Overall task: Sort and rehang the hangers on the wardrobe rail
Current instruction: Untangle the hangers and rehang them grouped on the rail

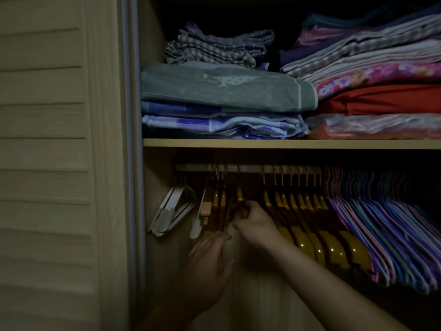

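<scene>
Rail [248, 167]: runs across mid-frame, under the shelf [286, 143].
Wood hangers [310, 206]: hooked along the rail's middle; a loose few left of centre, a tight row right of centre, shoulders sloping to lower right.
White hangers [167, 211]: bunched at the rail's left end, against the wardrobe wall.
Coloured hangers [386, 216]: packed at the right end, pinks and blues.
Right hand [253, 222]: at centre, fingers curled tight on a wood hanger's neck in the gap between the two wood groups.
Left hand [210, 261]: lower centre, fingers near straight and together, tips touching the lower ends of the left wood group. No grip seen.
Step (judged): moving one wood hanger toward its like.
Risk: the hook may snag a neighbour and drag it off the rail; the hangers are crowded and the light is poor, so hooks are hard to read.
Risk: the white hanger [199, 218] hanging beside the left wood group could be knocked loose.
Shelf load: folded linens [222, 91], above, well apart from the hands.
</scene>
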Tool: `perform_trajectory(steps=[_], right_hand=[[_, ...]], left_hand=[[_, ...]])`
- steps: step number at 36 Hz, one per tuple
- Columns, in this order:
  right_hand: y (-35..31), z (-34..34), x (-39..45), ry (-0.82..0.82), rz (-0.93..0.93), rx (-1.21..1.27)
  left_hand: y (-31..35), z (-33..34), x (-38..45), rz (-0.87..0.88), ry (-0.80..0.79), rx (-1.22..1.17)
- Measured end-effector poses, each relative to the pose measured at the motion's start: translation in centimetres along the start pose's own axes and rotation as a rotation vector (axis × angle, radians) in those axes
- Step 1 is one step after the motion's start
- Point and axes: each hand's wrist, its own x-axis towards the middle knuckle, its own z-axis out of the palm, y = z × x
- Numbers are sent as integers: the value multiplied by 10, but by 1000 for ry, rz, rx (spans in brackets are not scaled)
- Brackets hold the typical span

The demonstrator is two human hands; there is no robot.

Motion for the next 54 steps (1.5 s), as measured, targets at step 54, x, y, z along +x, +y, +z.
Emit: perform_trajectory(steps=[54], right_hand=[[290,-42,-160,-740,440,676]], left_hand=[[-25,-9,-298,-1091,-367,-822]])
